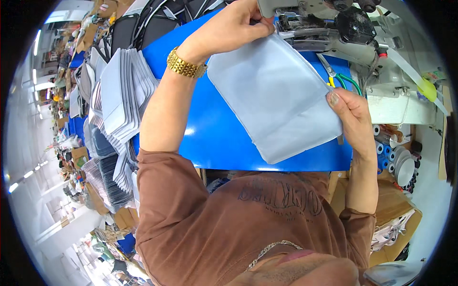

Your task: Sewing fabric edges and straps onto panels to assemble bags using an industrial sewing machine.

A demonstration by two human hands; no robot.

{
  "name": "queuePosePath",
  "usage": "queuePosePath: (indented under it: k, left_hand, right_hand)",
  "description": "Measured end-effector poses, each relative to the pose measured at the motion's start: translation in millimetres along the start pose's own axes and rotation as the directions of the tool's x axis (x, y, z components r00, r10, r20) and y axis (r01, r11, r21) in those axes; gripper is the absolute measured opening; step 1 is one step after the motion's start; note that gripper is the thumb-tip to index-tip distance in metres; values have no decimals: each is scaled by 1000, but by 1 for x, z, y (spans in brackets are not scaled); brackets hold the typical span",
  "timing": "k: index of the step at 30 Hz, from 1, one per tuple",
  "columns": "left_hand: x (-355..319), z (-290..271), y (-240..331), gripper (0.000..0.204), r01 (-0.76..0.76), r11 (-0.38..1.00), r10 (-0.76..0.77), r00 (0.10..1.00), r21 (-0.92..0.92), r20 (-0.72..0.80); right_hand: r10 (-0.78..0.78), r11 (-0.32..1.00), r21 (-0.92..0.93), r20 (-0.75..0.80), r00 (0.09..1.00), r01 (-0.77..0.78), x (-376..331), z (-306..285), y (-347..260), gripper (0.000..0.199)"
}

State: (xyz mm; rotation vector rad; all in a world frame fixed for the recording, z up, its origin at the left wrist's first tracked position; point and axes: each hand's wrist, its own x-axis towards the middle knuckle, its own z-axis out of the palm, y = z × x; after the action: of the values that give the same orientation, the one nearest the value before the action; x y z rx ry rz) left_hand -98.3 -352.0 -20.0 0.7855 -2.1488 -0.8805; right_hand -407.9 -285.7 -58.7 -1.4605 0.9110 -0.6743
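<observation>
A flat light-grey fabric panel [274, 95] with rounded corners is held up over the blue tabletop [210, 138]. My left hand [241, 29], with a gold watch at its wrist, pinches the panel's top edge right beside the sewing machine [329, 31]. My right hand [354, 117] grips the panel's right side, thumb on its face and the fingers mostly hidden behind it. A seam or edging runs along the panel's border. Just beyond my right hand lie scissors [327, 64] with green and yellow handles.
Stacked grey panels [125, 95] stand along the table's left side. Black strapped pieces [148, 28] lie at the far left. Thread spools [385, 155] sit below the machine at the right, above a cardboard box [393, 209] holding pale pieces.
</observation>
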Motion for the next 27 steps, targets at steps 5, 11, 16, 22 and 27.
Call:
queuePosePath:
  k: [5, 11, 16, 22, 27]
  left_hand:
    - [14, -5, -5, 24, 482, 848, -499, 866, -219, -26]
    - [36, -15, -14, 31, 159, 973, -151, 987, 167, -55]
    - [38, -23, -18, 29, 150, 966, -148, 989, 208, -27]
    - [49, -32, -19, 26, 187, 960, -173, 981, 209, -83]
    - [51, -28, -19, 25, 250, 941, -186, 945, 228, -268]
  right_hand:
    - [-39, 993, 105, -90, 995, 49, 7, 17, 3, 26]
    - [-22, 972, 226, -159, 987, 58, 11, 41, 5, 29]
    - [-29, 978, 197, -216, 976, 73, 14, 53, 3, 29]
    - [-61, 956, 269, -201, 978, 115, 36, 63, -2, 28]
    - [-89, 957, 253, -213, 973, 143, 56, 67, -8, 28]
